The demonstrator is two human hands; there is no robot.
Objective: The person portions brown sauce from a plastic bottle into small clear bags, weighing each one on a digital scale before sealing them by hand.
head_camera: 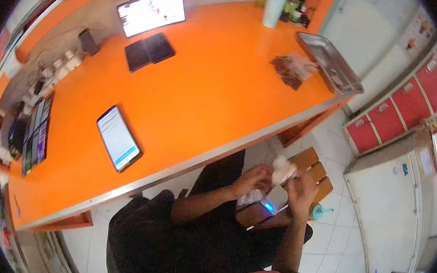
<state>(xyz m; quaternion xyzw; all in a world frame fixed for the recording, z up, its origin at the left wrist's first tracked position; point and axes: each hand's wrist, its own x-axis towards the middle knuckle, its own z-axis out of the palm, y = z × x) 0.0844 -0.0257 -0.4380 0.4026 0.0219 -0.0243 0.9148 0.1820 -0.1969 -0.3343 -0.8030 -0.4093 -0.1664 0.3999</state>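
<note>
Over a slatted wooden stool (307,157), my left hand (257,177) has its fingers curled beside a soft white piece (283,170), perhaps a thin bag or tissue; blur hides whether it grips it. On the other side of that piece, my right hand (302,190) pinches its edge. Below the hands lies a small flat pale device with a lit blue display (269,206), seemingly a digital scale. A crumpled clear plastic wrap (251,197) is under my left hand. A teal lidded cup with a straw (318,212) stands just right of the stool.
An orange table (207,88) bears a lit phone (119,138), a bright tablet (151,11), a dark folded case (150,51), a plastic bag with dark contents (293,69), a metal tray (330,63) and a pale tumbler (274,9). A white refrigerator (385,209) and red lockers (404,106) stand right.
</note>
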